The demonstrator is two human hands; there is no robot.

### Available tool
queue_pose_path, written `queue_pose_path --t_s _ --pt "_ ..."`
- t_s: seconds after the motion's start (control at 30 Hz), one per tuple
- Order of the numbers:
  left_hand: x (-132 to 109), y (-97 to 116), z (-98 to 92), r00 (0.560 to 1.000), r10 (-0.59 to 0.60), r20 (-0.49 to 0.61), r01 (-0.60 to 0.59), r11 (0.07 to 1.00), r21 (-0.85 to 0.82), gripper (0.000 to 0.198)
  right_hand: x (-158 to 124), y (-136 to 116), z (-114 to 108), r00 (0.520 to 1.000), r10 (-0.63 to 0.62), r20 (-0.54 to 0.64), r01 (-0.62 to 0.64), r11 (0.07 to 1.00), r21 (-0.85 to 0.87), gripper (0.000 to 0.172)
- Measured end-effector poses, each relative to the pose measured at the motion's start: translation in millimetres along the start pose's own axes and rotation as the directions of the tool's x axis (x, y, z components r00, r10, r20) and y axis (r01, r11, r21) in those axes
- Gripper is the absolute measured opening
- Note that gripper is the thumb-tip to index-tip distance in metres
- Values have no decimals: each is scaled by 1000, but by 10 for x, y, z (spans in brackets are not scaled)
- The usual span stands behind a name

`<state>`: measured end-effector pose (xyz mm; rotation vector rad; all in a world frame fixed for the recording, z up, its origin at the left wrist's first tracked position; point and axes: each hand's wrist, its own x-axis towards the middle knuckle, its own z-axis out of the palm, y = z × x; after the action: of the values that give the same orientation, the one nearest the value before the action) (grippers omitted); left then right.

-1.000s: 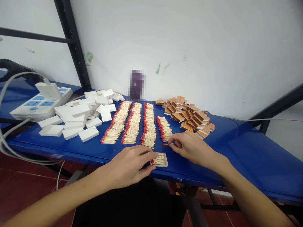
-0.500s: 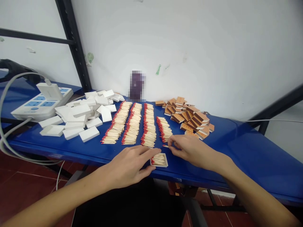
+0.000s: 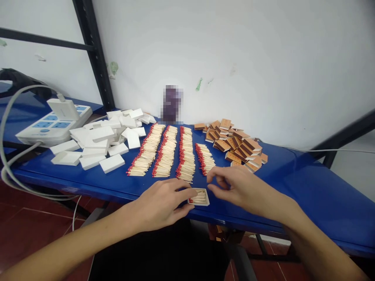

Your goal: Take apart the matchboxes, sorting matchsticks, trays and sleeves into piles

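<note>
A small white tray [image 3: 207, 202] with red-tipped matches in it lies near the table's front edge. My left hand [image 3: 168, 201] grips its left end between thumb and fingers, one finger resting over the matches. Just right of the tray, my right hand [image 3: 234, 187] hovers with thumb and forefinger apart and nothing visible between them. Behind the hands lie rows of matches: a long left row [image 3: 148, 150], a second [image 3: 165, 152], a third [image 3: 186, 154], and a shorter right row [image 3: 206, 158] close to my right fingertips.
White trays [image 3: 101, 134] are heaped at the left beside a power strip [image 3: 52, 125] with cables. Orange-brown matchbox sleeves [image 3: 234, 144] form a pile at the right. A blurred purple object [image 3: 171, 104] leans on the wall behind the blue table [image 3: 304, 187].
The single match at my right fingertips is no longer seen there, and those fingers have parted. A left finger has come down over the matches in the tray. The view has shifted slightly.
</note>
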<state>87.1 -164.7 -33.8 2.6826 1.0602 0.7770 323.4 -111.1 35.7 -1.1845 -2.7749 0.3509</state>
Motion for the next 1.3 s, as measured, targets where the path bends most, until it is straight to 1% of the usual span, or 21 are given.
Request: queue_pose_path --t_s 0.07,0.1,0.2,0.3,0.5,0.7,0.9,1.03,1.2,1.3 --pt "-5 -1 4 1000 3 -2 -3 1000 -7 21 15 120 -29 997 40 -72 -45 997 -66 10" --pt "-8 -1 8 1000 3 -8 -3 1000 -8 22 29 179 -25 994 58 -89 -66 994 -92 11" --pt "-13 2 20 1000 -3 -18 3 1000 -9 23 78 319 42 993 105 -63 -111 987 -116 14" --pt "-9 3 26 1000 -1 -14 1 1000 -3 24 109 370 114 991 126 -45 -131 985 -116 20" --pt "0 -7 18 1000 -4 -14 4 1000 -8 23 136 303 95 987 161 12 -158 980 -118 24" --pt "-5 -11 20 1000 9 -23 -9 1000 6 24 120 282 62 985 156 75 -152 986 -67 21" --pt "-3 -5 19 1000 6 -23 -6 1000 7 24 68 294 129 993 115 21 -114 992 -54 21" --pt "-3 -6 19 999 14 -29 -14 1000 9 23 57 320 152 995 99 15 -98 995 -28 19" --pt "-5 6 1 1000 10 -21 -10 1000 7 24 36 258 90 994 104 21 -104 995 6 13" --pt "-2 10 -6 1000 7 -21 -7 1000 8 24 20 233 37 994 104 40 -102 994 -41 13"
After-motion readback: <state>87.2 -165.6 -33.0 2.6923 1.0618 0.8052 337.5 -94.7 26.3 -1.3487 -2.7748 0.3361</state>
